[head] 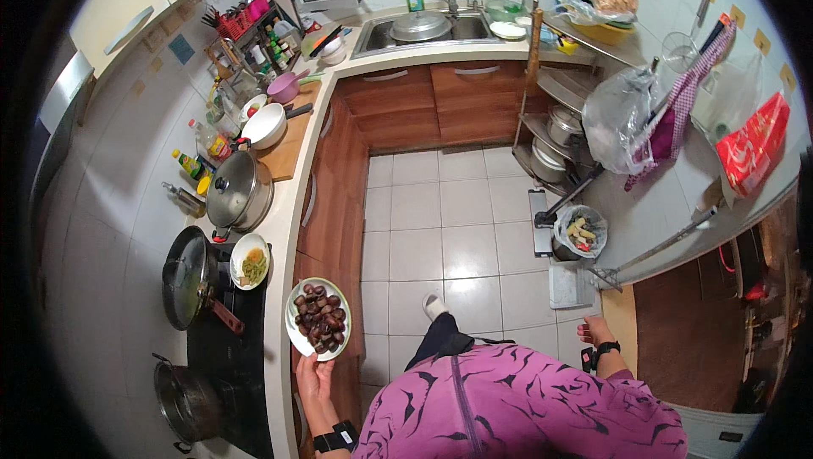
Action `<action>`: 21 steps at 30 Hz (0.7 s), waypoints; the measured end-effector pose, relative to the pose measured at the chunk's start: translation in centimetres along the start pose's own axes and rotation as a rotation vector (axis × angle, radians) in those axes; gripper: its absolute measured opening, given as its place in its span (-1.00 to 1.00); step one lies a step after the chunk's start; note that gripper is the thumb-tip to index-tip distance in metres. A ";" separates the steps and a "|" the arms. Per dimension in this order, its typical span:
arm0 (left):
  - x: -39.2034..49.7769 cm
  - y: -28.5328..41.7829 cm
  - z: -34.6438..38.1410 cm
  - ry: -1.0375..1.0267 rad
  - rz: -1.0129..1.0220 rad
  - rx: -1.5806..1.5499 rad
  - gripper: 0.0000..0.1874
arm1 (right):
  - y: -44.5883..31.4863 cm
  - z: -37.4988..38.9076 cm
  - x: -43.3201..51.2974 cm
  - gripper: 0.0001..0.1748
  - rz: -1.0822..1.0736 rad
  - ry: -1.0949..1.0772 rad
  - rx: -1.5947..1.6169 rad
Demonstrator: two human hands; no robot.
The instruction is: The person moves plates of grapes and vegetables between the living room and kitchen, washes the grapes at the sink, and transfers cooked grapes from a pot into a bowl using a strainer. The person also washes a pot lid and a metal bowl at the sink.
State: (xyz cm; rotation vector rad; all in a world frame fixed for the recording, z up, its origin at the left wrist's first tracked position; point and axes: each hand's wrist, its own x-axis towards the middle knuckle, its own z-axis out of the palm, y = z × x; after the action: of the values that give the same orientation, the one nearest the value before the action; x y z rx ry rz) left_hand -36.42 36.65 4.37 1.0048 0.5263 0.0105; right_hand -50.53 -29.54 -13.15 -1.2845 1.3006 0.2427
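My left hand [315, 379] grips the near rim of a white plate [342, 341] at the lower left. Brown chestnuts [321, 318] are heaped on the plate. The plate is held level beside the counter edge, above the lower cabinets. At the lower right, my right hand [595, 331] hangs away from my body with its fingers loosely bent and nothing in them. Left of the plate, a smaller dish [250, 261] with green food sits at the edge of the black cooktop [238, 357].
A lidded frying pan [187, 278], a dark pot [187, 402] and a lidded steel pot [238, 189] line the left side. Beyond are a cutting board [286, 160], a white bowl [265, 125] and the sink [375, 43]. A floor mop [541, 224] and a trash bin [581, 233] stand right.
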 end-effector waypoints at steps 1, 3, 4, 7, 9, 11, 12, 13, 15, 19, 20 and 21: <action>0.7 0.3 1.0 -0.049 -0.007 0.007 -0.63 | -0.9 0.3 0.1 -0.74 -0.009 -0.010 0.000; 2.5 0.6 2.6 0.000 -0.030 0.057 -0.61 | -2.2 0.8 0.5 -0.74 -0.022 -0.028 -0.008; 3.8 0.6 3.5 0.002 -0.032 0.064 -0.60 | -3.0 1.0 0.9 -0.73 -0.029 -0.039 -0.018; 7.7 0.8 6.2 -0.038 -0.008 0.048 -0.62 | -5.1 1.8 3.0 -0.73 -0.001 -0.070 -0.015; 10.6 1.5 8.3 -0.047 -0.017 0.062 -0.65 | -6.5 2.0 4.0 -0.71 -0.062 -0.181 -0.076; 13.4 2.3 10.7 -0.059 -0.003 0.077 -0.67 | -8.7 3.6 5.1 -0.70 0.054 0.005 -0.068; 14.8 2.8 11.9 -0.038 -0.013 0.093 -0.67 | -10.6 4.1 5.6 -0.71 0.131 -0.094 -0.066; 16.3 3.2 12.9 -0.038 -0.010 0.112 -0.68 | -12.2 5.0 5.9 -0.71 0.084 -0.074 -0.077; 18.9 4.2 15.1 -0.069 -0.011 0.101 -0.68 | -15.5 7.6 6.5 -0.70 0.005 -0.020 -0.107; 24.2 6.4 19.0 -0.124 0.010 0.126 -0.69 | -23.8 13.2 6.8 -0.65 -0.098 -0.126 -0.206; 25.3 6.9 20.0 -0.065 -0.013 0.151 -0.69 | -25.8 14.4 6.6 -0.65 -0.138 -0.212 -0.244; 26.3 7.4 20.9 -0.067 0.014 0.169 -0.69 | -27.3 16.0 6.5 -0.67 -0.141 -0.172 -0.252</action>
State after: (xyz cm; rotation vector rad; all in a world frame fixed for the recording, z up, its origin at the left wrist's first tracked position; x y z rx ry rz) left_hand -2.80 30.49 8.22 1.1700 0.4646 -0.0557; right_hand -18.79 -30.05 -7.18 -1.5259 1.0521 0.4179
